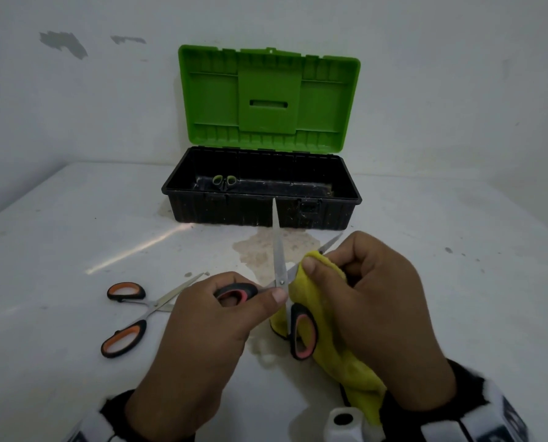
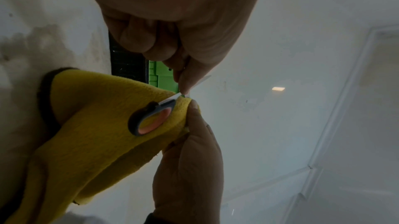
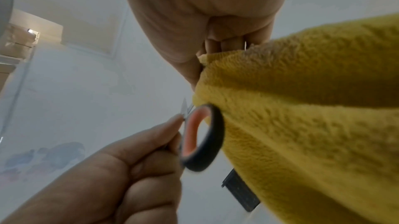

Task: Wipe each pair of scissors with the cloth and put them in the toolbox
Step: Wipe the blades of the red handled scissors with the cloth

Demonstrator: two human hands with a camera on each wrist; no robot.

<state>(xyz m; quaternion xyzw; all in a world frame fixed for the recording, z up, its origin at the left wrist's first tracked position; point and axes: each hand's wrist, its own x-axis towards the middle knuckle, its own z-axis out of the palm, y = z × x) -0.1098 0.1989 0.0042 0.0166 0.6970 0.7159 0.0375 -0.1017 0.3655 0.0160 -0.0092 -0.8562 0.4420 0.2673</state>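
My left hand (image 1: pixel 234 301) grips one handle loop of a pair of black-and-pink scissors (image 1: pixel 280 260), whose blades are spread apart. My right hand (image 1: pixel 346 275) pinches the yellow cloth (image 1: pixel 317 311) around one blade, whose tip (image 1: pixel 333 239) sticks out past the fingers. The other loop (image 3: pixel 200 137) hangs in front of the cloth (image 3: pixel 302 116). In the left wrist view that loop (image 2: pixel 151 118) lies against the cloth (image 2: pixel 97 116). A second pair with orange handles (image 1: pixel 129 317) lies open on the table at my left. The toolbox (image 1: pixel 263 199) stands open behind, with green-handled scissors (image 1: pixel 224 180) inside.
The white table (image 1: pixel 75 234) carries a brownish stain (image 1: pixel 272 250) in front of the toolbox. The green lid (image 1: pixel 268 97) leans against the white wall. A white object (image 1: pixel 346 422) sits at the bottom edge by my right wrist.
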